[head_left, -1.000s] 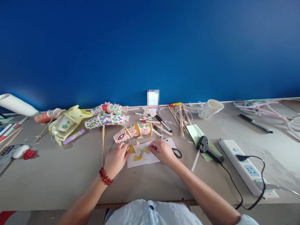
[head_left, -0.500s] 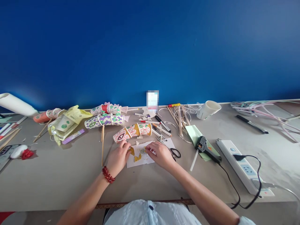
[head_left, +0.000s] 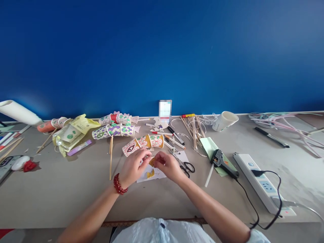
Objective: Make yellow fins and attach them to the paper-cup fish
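My right hand [head_left: 167, 167] pinches a small yellow paper cutout [head_left: 152, 162] just above a white paper sheet [head_left: 159, 174]. Close beside it, my left hand [head_left: 135, 166] has its thumb and fingers drawn together near the cutout's left edge; what they hold, if anything, is hidden. A second yellow cutout [head_left: 150, 173] lies on the sheet below. Behind my hands rests a fish made of joined paper cups [head_left: 143, 142], with red scales, a drawn eye and a yellow band. Scissors [head_left: 188, 166] with black handles lie to the right of my right hand.
Two more paper-cup fish [head_left: 113, 131] lie at the back left, near a yellow plastic cup packet [head_left: 73, 131]. Markers [head_left: 174, 139] and thin sticks [head_left: 194, 130] spread behind. To the right are a glue gun [head_left: 222, 162], a power strip [head_left: 263, 182] with cords and a paper cup [head_left: 225, 120].
My hands have come closer together above the sheet, the left moving right. A yellow cutout is now raised between them, and more of the scissors shows.
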Motion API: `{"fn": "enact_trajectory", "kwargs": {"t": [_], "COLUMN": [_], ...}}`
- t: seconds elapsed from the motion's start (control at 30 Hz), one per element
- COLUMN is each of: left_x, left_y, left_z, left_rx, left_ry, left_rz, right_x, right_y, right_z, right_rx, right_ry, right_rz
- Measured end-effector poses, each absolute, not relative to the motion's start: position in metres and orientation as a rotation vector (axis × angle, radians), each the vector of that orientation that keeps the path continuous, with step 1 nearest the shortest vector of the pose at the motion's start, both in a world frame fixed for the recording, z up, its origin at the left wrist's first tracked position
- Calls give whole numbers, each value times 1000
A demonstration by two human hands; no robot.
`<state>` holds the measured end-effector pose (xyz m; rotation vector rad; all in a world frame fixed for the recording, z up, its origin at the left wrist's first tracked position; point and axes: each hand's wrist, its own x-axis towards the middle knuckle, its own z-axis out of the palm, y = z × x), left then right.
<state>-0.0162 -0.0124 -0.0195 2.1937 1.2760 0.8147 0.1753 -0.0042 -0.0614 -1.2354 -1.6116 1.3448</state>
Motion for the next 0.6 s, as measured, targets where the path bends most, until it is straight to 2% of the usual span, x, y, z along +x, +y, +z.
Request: {"fn": "enact_trajectory", "kwargs": {"t": [0.1,0.2,0.33,0.6], "left_x": [-10,-4,5,8], "left_y": [-16,-19,-20,-22], "left_z": [-25,-40,-51,-44], "left_rx": [1879,1711,1590,1619], "left_ry": [1266,1184,1152,1111], "left_rz": [930,878,863,888], "right_x": [184,188,189,192], "right_y": [-6,-11,-17,-15], "right_z": [-59,-54,-49,-54], "right_rx": [-1088,-1033,-1021,-1022], "right_ry": [-1104,-885,-864,-1010], "right_rz": [1674,1721,1710,1680]}}
